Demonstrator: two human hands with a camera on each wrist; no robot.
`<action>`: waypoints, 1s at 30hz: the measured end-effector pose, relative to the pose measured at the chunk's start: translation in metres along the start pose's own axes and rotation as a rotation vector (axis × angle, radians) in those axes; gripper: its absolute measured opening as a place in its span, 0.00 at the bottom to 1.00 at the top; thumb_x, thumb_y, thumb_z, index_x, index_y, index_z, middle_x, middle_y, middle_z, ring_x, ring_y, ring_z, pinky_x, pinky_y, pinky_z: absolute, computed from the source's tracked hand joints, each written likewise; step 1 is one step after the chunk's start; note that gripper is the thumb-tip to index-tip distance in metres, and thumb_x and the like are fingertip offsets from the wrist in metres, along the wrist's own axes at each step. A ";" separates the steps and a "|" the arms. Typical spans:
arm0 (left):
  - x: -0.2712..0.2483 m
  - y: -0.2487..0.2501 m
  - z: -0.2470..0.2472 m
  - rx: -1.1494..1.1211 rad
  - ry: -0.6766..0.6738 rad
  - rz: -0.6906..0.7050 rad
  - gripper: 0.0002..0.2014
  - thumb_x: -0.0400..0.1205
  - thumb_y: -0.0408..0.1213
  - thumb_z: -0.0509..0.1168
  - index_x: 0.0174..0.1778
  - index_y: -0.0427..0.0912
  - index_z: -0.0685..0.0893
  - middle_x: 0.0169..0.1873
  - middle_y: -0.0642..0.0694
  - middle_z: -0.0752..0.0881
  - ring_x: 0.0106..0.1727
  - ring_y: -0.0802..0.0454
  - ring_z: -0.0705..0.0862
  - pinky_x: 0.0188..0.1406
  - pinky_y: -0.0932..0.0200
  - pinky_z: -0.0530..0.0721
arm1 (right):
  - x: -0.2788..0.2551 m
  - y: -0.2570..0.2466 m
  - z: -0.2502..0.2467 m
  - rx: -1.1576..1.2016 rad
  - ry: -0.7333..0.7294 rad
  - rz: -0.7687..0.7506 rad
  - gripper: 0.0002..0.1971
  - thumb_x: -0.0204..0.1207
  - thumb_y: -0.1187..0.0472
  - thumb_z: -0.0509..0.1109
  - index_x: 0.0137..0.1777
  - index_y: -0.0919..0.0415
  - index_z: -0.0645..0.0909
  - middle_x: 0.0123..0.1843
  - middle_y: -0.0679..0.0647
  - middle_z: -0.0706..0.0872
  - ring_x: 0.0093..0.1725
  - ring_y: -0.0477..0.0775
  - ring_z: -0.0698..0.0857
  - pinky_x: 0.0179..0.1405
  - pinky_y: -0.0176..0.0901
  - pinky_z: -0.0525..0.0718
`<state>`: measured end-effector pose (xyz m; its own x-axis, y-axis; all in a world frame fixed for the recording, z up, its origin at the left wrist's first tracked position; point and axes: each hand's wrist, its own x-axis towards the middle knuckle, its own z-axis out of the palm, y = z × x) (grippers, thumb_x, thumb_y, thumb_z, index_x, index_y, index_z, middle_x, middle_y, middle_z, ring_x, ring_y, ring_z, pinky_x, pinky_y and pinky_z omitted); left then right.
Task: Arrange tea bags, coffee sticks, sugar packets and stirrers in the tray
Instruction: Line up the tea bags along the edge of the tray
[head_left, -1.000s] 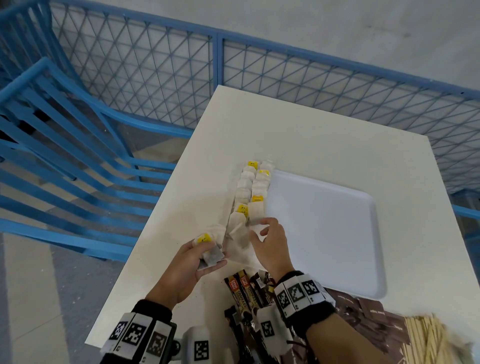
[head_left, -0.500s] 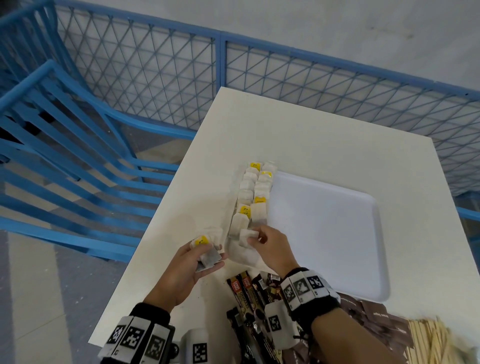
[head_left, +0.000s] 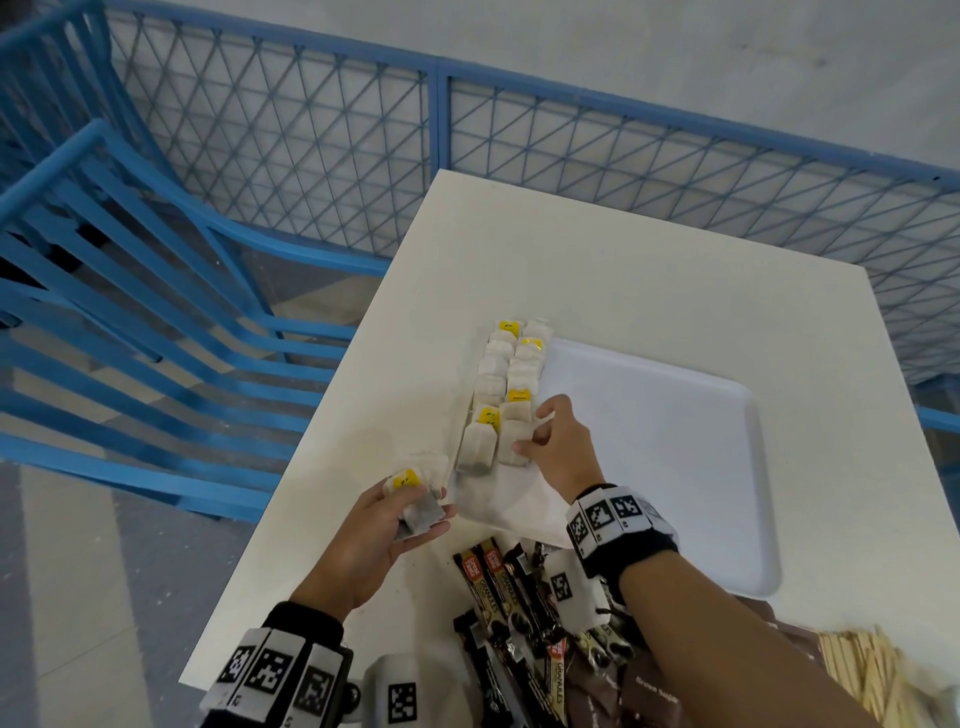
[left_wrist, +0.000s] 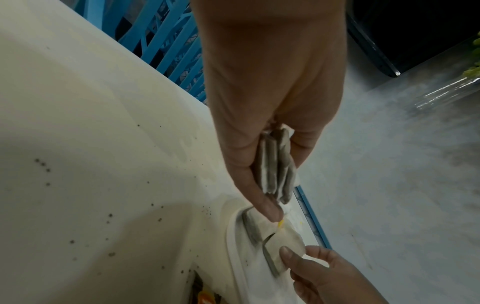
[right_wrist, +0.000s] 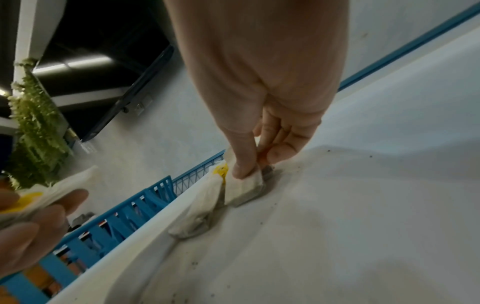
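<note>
A white tray (head_left: 675, 467) lies on the white table. Two rows of tea bags (head_left: 498, 374), some with yellow tags, run along its left side. My right hand (head_left: 537, 439) pinches the nearest tea bag (head_left: 511, 441) of the right row between thumb and fingers, and the bag rests on the tray floor (right_wrist: 244, 189). My left hand (head_left: 415, 519) hovers left of the tray's near corner and grips a small stack of tea bags (left_wrist: 275, 164) with a yellow tag on top (head_left: 405, 478). Coffee sticks (head_left: 498, 587), brown sugar packets (head_left: 649, 691) and wooden stirrers (head_left: 872, 670) lie by the table's near edge.
A blue mesh fence (head_left: 436, 156) stands beyond the table's far edge, and a blue slatted frame (head_left: 130, 312) stands to the left. The table's left edge (head_left: 291, 467) is close beside my left hand. Most of the tray floor to the right of the rows is bare.
My right hand lifted a tea bag from near the tray's corner and set it down at the near end of the right row. The left hand barely shifted.
</note>
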<state>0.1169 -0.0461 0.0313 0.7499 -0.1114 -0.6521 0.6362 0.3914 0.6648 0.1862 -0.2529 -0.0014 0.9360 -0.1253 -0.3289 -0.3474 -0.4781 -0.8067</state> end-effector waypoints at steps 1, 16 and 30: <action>0.000 0.000 -0.001 -0.002 -0.003 0.005 0.07 0.84 0.28 0.58 0.51 0.33 0.81 0.45 0.37 0.88 0.44 0.42 0.90 0.42 0.54 0.90 | 0.000 -0.001 0.000 -0.008 0.000 -0.013 0.20 0.70 0.71 0.74 0.53 0.59 0.66 0.31 0.50 0.76 0.33 0.50 0.76 0.35 0.36 0.77; 0.004 0.002 0.013 0.006 -0.088 0.023 0.09 0.82 0.28 0.61 0.58 0.35 0.79 0.52 0.36 0.87 0.50 0.38 0.89 0.49 0.51 0.89 | -0.044 -0.022 0.012 0.010 -0.254 -0.215 0.12 0.76 0.52 0.69 0.56 0.56 0.83 0.50 0.49 0.85 0.46 0.46 0.81 0.44 0.24 0.75; 0.007 -0.006 0.011 0.096 -0.057 0.019 0.09 0.84 0.28 0.59 0.56 0.35 0.82 0.51 0.37 0.86 0.54 0.39 0.86 0.47 0.54 0.89 | -0.046 -0.001 0.008 0.355 -0.267 0.012 0.03 0.80 0.64 0.66 0.48 0.59 0.80 0.42 0.51 0.87 0.43 0.47 0.85 0.45 0.36 0.85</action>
<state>0.1207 -0.0596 0.0264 0.7692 -0.1577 -0.6192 0.6344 0.3047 0.7105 0.1428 -0.2392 0.0110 0.9004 0.1224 -0.4174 -0.4000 -0.1441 -0.9051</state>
